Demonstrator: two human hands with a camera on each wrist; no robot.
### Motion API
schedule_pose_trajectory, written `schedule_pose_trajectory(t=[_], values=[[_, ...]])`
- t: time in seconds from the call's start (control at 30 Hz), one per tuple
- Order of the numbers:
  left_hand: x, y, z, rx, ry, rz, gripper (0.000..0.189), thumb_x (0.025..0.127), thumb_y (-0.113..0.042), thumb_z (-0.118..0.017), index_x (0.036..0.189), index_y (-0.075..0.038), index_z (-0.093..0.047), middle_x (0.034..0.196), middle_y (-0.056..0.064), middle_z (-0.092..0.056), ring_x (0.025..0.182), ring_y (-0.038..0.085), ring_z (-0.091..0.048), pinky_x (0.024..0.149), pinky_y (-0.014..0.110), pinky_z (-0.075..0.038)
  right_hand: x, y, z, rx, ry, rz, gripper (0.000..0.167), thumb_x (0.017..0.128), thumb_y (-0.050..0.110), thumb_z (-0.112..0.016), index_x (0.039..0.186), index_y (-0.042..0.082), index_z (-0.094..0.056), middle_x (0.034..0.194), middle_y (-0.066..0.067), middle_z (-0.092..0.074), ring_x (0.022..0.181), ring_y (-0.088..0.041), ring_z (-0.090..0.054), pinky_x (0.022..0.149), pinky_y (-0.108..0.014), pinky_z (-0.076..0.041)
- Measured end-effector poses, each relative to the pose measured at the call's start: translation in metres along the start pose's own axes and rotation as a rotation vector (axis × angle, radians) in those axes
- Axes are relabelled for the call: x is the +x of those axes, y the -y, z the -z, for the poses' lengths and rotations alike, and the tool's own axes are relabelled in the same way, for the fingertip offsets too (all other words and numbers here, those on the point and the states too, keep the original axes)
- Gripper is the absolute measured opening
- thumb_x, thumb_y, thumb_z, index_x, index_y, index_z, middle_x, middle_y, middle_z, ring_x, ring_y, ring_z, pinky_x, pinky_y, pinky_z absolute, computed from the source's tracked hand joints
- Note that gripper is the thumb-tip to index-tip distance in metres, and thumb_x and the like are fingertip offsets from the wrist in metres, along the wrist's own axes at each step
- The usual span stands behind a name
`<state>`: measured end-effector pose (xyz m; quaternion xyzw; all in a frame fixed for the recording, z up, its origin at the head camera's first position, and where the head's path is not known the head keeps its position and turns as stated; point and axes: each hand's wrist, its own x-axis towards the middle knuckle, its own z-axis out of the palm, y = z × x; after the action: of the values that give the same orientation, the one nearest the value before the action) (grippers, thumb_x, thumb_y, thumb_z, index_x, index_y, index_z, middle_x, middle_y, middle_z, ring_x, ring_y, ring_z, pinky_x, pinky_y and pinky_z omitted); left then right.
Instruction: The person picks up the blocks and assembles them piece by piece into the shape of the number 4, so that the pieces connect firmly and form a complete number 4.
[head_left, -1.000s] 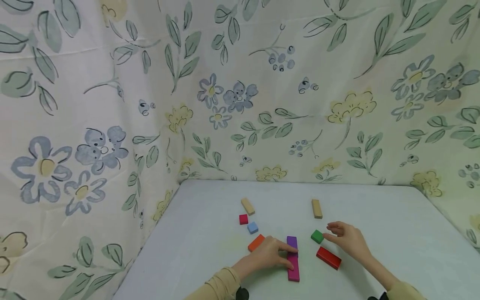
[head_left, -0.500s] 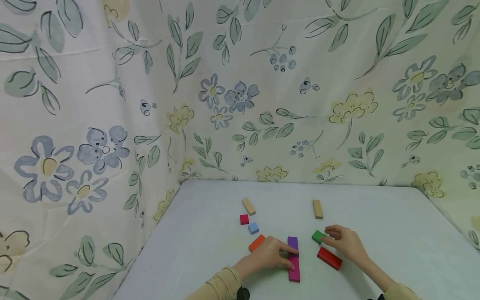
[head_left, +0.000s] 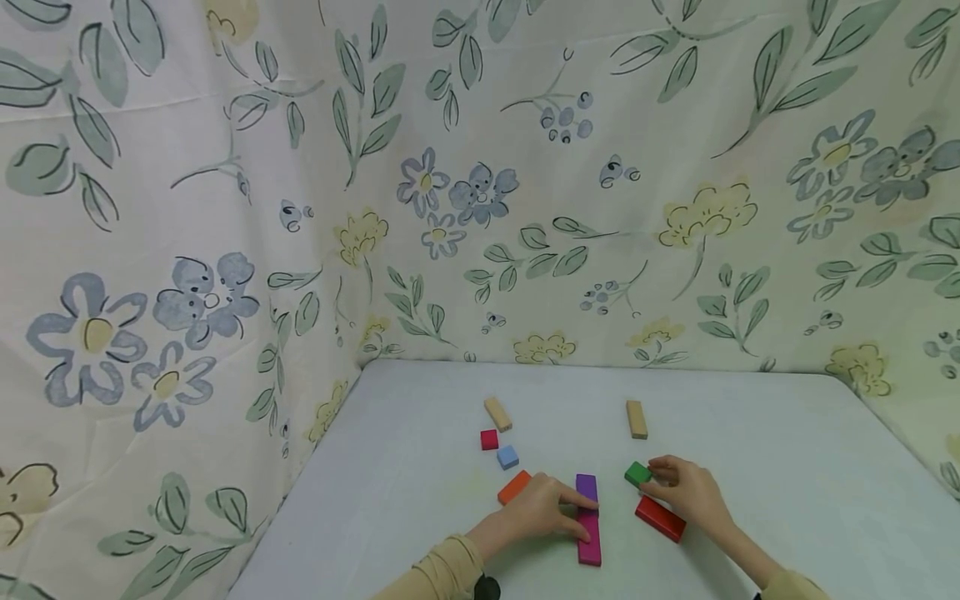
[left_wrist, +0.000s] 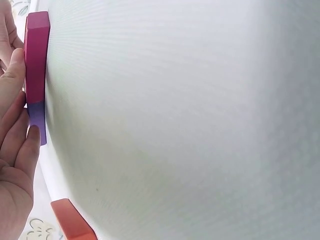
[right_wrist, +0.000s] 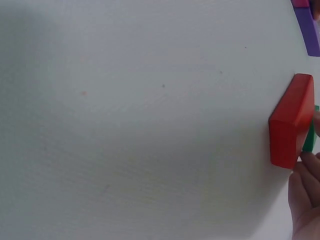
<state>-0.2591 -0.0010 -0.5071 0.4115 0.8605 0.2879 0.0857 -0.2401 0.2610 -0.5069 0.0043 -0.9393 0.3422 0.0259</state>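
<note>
On the white table, a purple block (head_left: 587, 483) and a magenta block (head_left: 588, 546) lie end to end in one line. My left hand (head_left: 534, 507) rests on this pair, its index finger over the purple block and its thumb on the magenta one; the left wrist view shows fingertips along the purple block (left_wrist: 37, 117) and the thumb at the magenta block (left_wrist: 37, 65). On the other side, my right hand (head_left: 690, 493) pinches a small green block (head_left: 637, 474) between thumb and fingers. The red block (right_wrist: 290, 122) partly hides the green block (right_wrist: 310, 137) in the right wrist view.
The long red block (head_left: 660, 518) lies angled just below the right hand. An orange block (head_left: 514, 487) is beside the left hand. Farther back are a blue cube (head_left: 507, 457), a red cube (head_left: 489, 439) and two wooden blocks (head_left: 498, 413). Floral cloth (head_left: 450, 250) hangs behind the table.
My right hand has come slightly down and left, and its thumb and fingers have closed onto the green block. My left hand stays on the purple and magenta blocks.
</note>
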Motion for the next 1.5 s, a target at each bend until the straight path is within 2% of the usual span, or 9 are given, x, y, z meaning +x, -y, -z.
schedule_pose_trajectory(t=[0.3, 0.67, 0.93, 1.3, 1.5], values=[[0.001, -0.0005, 0.0009, 0.002, 0.003, 0.017, 0.041, 0.074, -0.031, -0.079, 0.114, -0.025, -0.071, 0.108, -0.01, -0.071, 0.082, -0.011, -0.052, 0.059, 0.008, -0.036, -0.0017, 0.0011, -0.0024, -0.039, -0.038, 0.01, 0.047, 0.076, 0.025, -0.078, 0.11, -0.003, -0.064, 0.101, -0.022, -0.07, 0.089, -0.034, -0.067, 0.077, -0.046, -0.054], [0.0014, -0.0017, 0.0013, 0.019, -0.013, -0.019, 0.041, 0.074, -0.03, -0.079, 0.113, -0.023, -0.071, 0.107, -0.009, -0.071, 0.082, -0.011, -0.052, 0.063, 0.005, -0.037, -0.0013, 0.0007, -0.0035, -0.043, -0.058, 0.003, 0.046, 0.076, 0.025, -0.078, 0.109, -0.002, -0.064, 0.1, -0.021, -0.071, 0.087, -0.032, -0.067, 0.077, -0.046, -0.054], [0.0021, -0.0001, 0.0, 0.021, -0.003, -0.017, 0.04, 0.074, -0.031, -0.079, 0.113, -0.024, -0.071, 0.107, -0.01, -0.072, 0.084, -0.012, -0.053, 0.065, 0.005, -0.038, -0.003, -0.0003, -0.0033, -0.033, -0.055, 0.008, 0.045, 0.076, 0.024, -0.078, 0.11, -0.002, -0.064, 0.101, -0.022, -0.071, 0.088, -0.032, -0.067, 0.078, -0.046, -0.054], [0.0013, -0.0013, 0.0006, 0.019, -0.007, -0.023, 0.04, 0.074, -0.03, -0.079, 0.112, -0.023, -0.071, 0.105, -0.009, -0.072, 0.078, -0.01, -0.051, 0.056, 0.007, -0.034, -0.0015, -0.0033, -0.0035, -0.02, -0.041, 0.019, 0.043, 0.077, 0.023, -0.077, 0.109, -0.002, -0.065, 0.101, -0.022, -0.07, 0.09, -0.034, -0.067, 0.079, -0.046, -0.054], [0.001, -0.0023, 0.0014, 0.023, -0.011, -0.031, 0.039, 0.073, -0.029, -0.08, 0.111, -0.022, -0.072, 0.104, -0.009, -0.072, 0.079, -0.011, -0.051, 0.061, 0.005, -0.036, -0.0028, -0.0054, -0.004, 0.006, -0.036, 0.025, 0.041, 0.078, 0.02, -0.077, 0.11, -0.002, -0.065, 0.104, -0.023, -0.069, 0.092, -0.035, -0.068, 0.08, -0.045, -0.055]])
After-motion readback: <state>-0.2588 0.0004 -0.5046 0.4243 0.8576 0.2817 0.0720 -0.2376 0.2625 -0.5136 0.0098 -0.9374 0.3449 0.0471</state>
